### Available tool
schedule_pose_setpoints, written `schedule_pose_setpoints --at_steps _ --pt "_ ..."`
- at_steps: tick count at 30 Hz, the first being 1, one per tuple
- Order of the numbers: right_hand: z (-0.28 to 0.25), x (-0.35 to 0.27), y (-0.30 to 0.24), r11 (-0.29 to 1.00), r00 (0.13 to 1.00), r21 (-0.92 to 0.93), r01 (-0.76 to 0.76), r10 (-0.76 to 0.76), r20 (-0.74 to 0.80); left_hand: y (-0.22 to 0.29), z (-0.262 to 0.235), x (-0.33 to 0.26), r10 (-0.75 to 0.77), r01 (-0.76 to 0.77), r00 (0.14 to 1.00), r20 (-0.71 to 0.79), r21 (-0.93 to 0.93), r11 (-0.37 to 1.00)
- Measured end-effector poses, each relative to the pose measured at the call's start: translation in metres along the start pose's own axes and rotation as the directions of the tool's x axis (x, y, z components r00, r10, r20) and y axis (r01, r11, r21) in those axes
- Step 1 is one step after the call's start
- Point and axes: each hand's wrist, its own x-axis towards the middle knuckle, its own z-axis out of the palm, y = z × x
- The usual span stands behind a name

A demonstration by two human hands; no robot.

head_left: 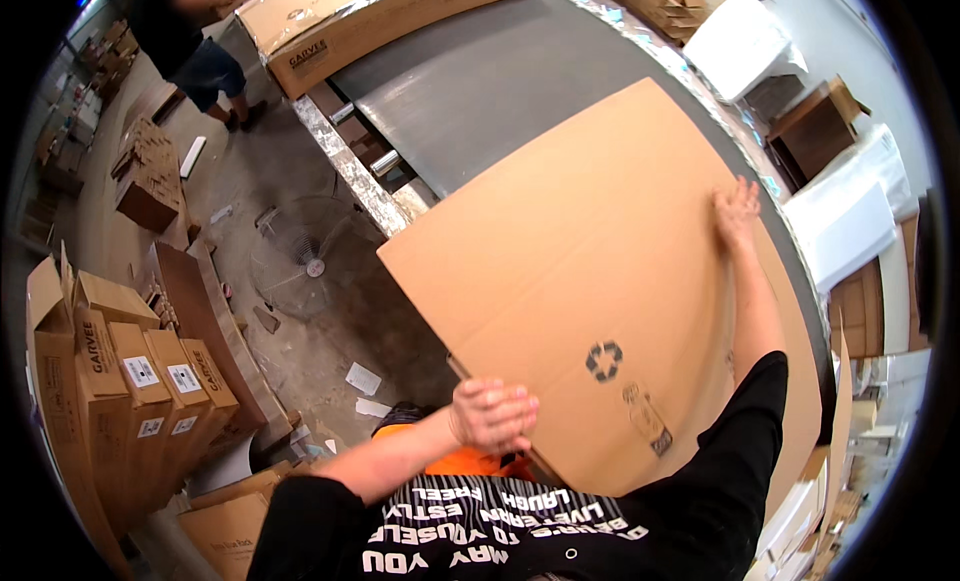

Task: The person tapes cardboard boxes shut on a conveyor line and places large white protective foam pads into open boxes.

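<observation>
A wide brown cardboard sheet or flat carton (600, 231) lies slantwise over the dark conveyor belt (500, 61), with dark printed marks on its near part. My right hand (738, 213) is stretched forward to its far right edge, fingers spread and touching the cardboard. Close to my body, my left hand (495, 416) is closed at the near left edge. What its fingers wrap around is hidden beneath them; a thin dark edge runs under the hand.
Beyond the belt's left part sits a long closed carton (370, 41). A floor fan (305, 256) stands left of the metal frame (350, 166). Upright cartons (150, 391) crowd the lower left. Another person (190, 51) stands far left. White wrapped goods (745, 46) line the right.
</observation>
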Motion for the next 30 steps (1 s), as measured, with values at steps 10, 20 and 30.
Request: schedule_pose_setpoints --at_steps 10,20,30 --pt "0.029 0.108 -0.042 0.984 0.915 0.072 -0.160 0.121 0.385 0.004 0.016 -0.005 -0.075 0.090 0.973 -0.218 0.057 0.994" --pt "-0.067 -0.006 -0.152 0.936 0.871 0.196 -0.294 0.177 0.459 -0.016 0.015 -0.022 -0.115 0.095 0.893 -0.435 -0.066 0.993" --pt "-0.271 -0.447 -0.232 0.913 0.703 -0.379 0.153 0.169 0.690 -0.053 -0.044 -0.006 -0.032 0.048 0.991 0.128 -0.122 0.991"
